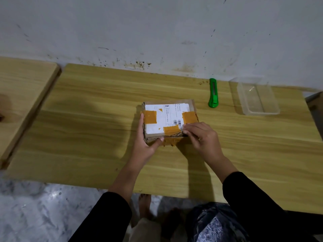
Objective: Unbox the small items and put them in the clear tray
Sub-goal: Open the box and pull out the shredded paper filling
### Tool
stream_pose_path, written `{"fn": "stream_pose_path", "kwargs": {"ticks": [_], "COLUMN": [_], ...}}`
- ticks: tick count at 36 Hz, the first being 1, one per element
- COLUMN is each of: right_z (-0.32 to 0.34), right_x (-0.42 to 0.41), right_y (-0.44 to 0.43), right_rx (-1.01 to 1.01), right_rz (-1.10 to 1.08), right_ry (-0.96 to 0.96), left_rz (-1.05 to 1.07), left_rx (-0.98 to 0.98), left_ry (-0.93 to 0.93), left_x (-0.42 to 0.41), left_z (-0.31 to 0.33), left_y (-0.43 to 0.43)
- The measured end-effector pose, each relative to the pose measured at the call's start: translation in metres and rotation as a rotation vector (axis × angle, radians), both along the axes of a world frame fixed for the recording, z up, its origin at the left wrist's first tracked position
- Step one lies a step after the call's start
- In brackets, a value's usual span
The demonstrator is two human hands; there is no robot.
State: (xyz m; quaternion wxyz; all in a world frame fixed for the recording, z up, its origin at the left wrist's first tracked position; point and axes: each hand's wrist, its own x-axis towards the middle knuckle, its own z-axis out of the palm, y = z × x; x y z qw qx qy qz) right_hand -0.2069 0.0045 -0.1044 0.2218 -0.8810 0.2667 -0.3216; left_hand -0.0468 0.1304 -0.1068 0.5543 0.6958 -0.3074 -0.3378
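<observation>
A small cardboard box (167, 117) with a white shipping label and orange-brown tape patches lies in the middle of the wooden table (97, 130). Its flaps are closed. My left hand (148, 137) grips the box's left side and front corner, thumb on the front face. My right hand (201, 137) pinches at the tape on the box's front right edge with its fingertips. The clear tray (257, 96) stands empty at the back right of the table, apart from both hands.
A green utility knife (213, 93) lies between the box and the tray. A second wooden board (21, 95) adjoins on the left. A stained wall runs along the back. A dark plastic bag (215, 224) and a bare foot show below the table's front edge.
</observation>
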Motion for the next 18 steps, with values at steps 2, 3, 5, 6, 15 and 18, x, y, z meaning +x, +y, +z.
{"fn": "stream_pose_path", "kwargs": {"ticks": [2,3,5,6,15,18], "right_z": [0.001,0.001,0.003,0.004,0.015,0.017], "right_x": [0.001,0.001,0.001,0.001,0.000,-0.001], "right_y": [0.000,0.000,0.000,0.001,0.000,-0.002], "right_rx": [-0.005,-0.004,0.013,0.021,0.118,0.102], "right_rz": [-0.006,-0.010,-0.021,-0.024,0.019,0.055], "right_ry": [0.005,0.005,0.000,-0.005,-0.020,0.014], "left_rz": [0.007,0.009,0.010,0.009,-0.056,-0.068], "left_rx": [-0.008,-0.007,0.001,0.005,0.022,0.016], "left_ry": [0.013,0.022,0.044,0.057,0.146,0.169], "left_x": [-0.001,-0.001,-0.002,-0.002,0.002,0.002], "left_z": [0.001,0.001,0.001,0.001,0.000,0.002], "left_y": [-0.001,-0.001,-0.001,-0.001,0.003,0.003]}}
